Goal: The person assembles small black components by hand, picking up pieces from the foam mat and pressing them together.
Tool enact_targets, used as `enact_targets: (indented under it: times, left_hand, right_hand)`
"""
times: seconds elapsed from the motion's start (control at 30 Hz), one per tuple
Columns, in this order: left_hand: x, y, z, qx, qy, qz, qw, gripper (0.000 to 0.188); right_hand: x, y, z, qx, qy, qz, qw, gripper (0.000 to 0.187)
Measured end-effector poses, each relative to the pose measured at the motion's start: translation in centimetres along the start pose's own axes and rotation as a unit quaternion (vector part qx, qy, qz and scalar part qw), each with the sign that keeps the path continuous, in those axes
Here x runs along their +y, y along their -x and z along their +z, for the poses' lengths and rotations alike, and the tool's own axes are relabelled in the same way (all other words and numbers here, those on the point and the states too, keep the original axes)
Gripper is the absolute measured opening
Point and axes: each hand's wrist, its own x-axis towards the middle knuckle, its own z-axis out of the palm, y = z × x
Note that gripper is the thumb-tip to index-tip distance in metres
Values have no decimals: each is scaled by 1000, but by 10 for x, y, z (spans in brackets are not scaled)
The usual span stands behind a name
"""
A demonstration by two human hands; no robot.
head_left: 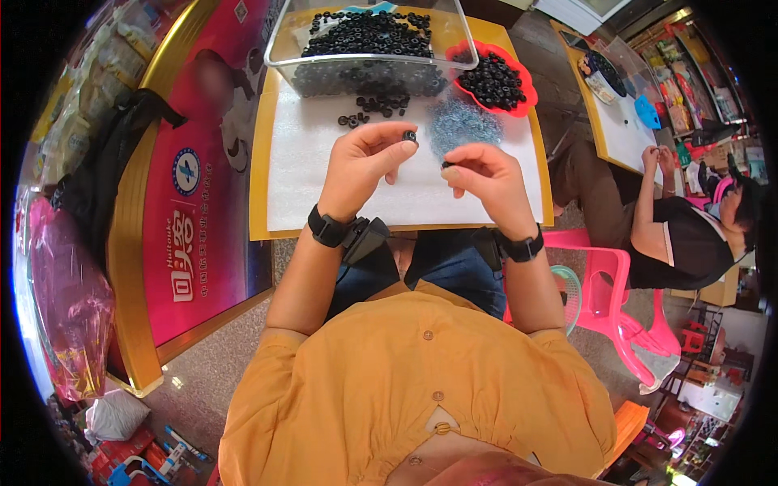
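My left hand is raised over the white work surface, pinching a small black ring-like part between thumb and fingertips. Just right of it, my right hand pinches a tiny black piece, mostly covered by the fingers. The two hands are apart. Beyond them lies a heap of small bluish, see-through pieces. Several loose black ring-like parts lie in front of a clear plastic bin holding many more. A red scalloped bowl at the far right also holds black parts.
A pink panel with a gold frame stands close on the left. Pink plastic chairs are at the right. Farther right, a co-worker in black sits with hands at another table bearing a tray and a blue item.
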Motion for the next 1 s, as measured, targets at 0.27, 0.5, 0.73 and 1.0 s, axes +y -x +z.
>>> enact_targets:
  times: [0.27, 0.5, 0.73, 1.0]
  left_hand:
    - [-3, 17, 25, -172, 0, 9, 985, 25]
    - [-6, 23, 38, -193, -43, 114, 974, 28]
    - [-6, 23, 43, -191, -64, 174, 964, 28]
    - [-5, 22, 41, -200, -82, 181, 959, 27]
  right_hand:
    - [9, 39, -9, 65, -53, -102, 991, 21]
    - [8, 44, -15, 73, -32, -147, 986, 22]
    - [11, 47, -13, 84, -39, -125, 988, 23]
    - [12, 48, -13, 86, -36, -125, 988, 23]
